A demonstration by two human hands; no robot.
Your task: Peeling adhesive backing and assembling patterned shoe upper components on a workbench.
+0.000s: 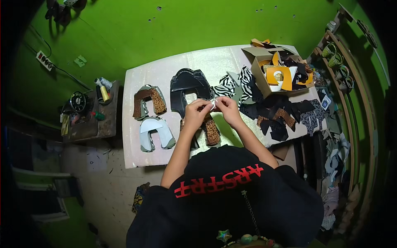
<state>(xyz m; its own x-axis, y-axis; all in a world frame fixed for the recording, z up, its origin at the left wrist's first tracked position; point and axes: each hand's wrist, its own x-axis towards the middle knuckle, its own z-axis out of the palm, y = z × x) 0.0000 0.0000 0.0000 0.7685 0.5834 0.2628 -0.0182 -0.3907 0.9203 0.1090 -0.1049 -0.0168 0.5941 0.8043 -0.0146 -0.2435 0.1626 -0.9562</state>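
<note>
My left hand (195,114) and my right hand (228,110) meet over the middle of the table. The fingertips of both are pinched on a small white piece (213,103), too small to name. Just beyond them lies a stack of black U-shaped cut pieces (190,80). Partly hidden under my hands is a leopard-print stack (212,131). To the left sit a brown and leopard-print U-shaped stack (158,102) and, nearer me, a white and grey-green one (157,131). Zebra-print pieces (226,84) spread beyond my right hand.
A cardboard box (264,84) of orange, white and dark scraps stands at the table's far right. Dark and patterned scraps (279,120) lie before it. Left of the pale table (138,78) is a sewing machine (77,102) with thread cones (104,93). Shoes hang on a rack (336,59) at right.
</note>
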